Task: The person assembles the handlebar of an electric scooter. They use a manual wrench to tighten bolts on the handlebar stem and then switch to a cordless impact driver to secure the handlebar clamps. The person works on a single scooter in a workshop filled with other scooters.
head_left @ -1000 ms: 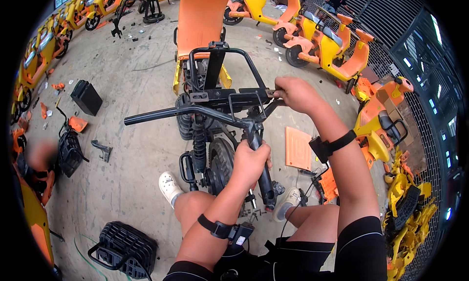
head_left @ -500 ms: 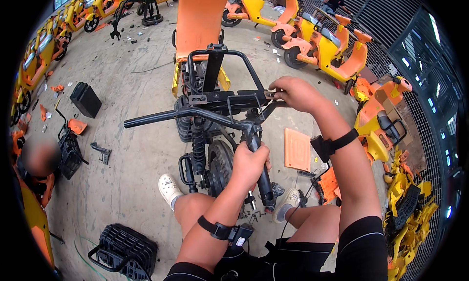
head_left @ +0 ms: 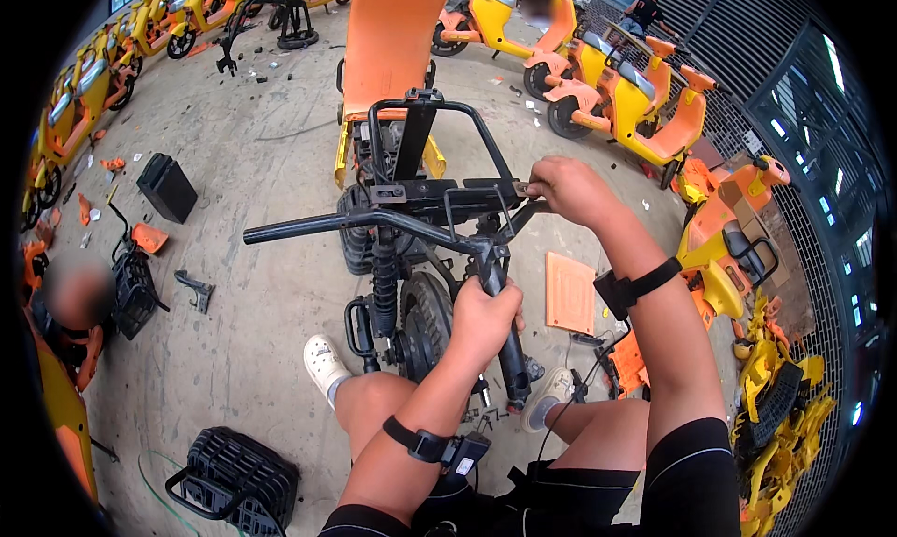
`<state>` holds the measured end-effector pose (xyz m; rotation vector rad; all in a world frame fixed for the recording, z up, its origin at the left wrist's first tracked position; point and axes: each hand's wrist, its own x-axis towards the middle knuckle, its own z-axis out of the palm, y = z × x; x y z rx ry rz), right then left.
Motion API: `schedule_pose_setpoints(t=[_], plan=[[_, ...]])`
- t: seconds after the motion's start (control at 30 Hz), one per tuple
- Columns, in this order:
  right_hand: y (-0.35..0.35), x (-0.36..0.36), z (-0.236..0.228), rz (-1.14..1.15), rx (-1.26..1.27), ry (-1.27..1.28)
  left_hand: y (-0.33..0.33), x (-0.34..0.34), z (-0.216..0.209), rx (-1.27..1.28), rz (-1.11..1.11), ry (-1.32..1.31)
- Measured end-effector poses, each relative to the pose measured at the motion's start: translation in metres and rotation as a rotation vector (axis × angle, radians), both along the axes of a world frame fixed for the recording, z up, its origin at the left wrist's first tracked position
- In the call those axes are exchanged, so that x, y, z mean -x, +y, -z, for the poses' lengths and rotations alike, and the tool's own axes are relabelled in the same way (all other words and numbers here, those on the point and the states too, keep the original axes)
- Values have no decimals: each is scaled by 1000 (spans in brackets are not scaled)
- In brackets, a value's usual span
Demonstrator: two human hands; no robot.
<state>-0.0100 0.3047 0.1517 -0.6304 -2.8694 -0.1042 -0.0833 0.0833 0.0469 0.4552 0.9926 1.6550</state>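
Note:
A stripped scooter frame (head_left: 486,135) of black tubes stands before me, its rear wheel (head_left: 426,317) and coil shock absorber (head_left: 385,289) showing below. Across it lies a bare black handlebar (head_left: 299,227) with a thick stem tube (head_left: 514,374) slanting down toward me. My left hand (head_left: 487,320) is wrapped around that stem, just below the joint. My right hand (head_left: 570,190) is closed at the handlebar's right end, its fingertips beside the metal tab of a black crosspiece (head_left: 430,193). The fingers' undersides are hidden. An orange body panel (head_left: 388,47) rises behind the frame.
Yellow and orange scooters (head_left: 645,98) line the back and right. Broken yellow panels (head_left: 785,416) heap at the right. On the floor are a black battery (head_left: 166,190), a black basket (head_left: 238,476) and an orange plate (head_left: 570,291). A person (head_left: 79,299) is at the left edge.
The view has shifted slightly, so the scene sits a little lower and to the right. Both hands keep their places on the handlebar and stem.

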Motion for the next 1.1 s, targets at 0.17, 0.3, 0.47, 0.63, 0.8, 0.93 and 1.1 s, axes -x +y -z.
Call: schedule_pose_setpoints(t=[0.17, 0.3, 0.47, 0.63, 0.8, 0.93, 1.1], plan=[[-2, 1, 1, 11, -30, -23, 1, -2, 2, -7, 5, 4], [-9, 5, 1, 32, -64, -50, 0, 0, -1, 9, -8, -15], [-9, 5, 5, 26, -164, -60, 0, -1, 0, 7, 1, -9], [-8, 5, 5, 69, -205, -85, 0, 0, 1, -7, 11, -6], [-10, 4, 6, 153, -140, -97, -2, 1, -1, 8, 22, -23], [-10, 6, 5, 236, -43, -125, -2, 0, 2, 2, 15, -31], [-11, 10, 4, 334, 110, -142, -2, 1, 2, -17, 16, -4]])
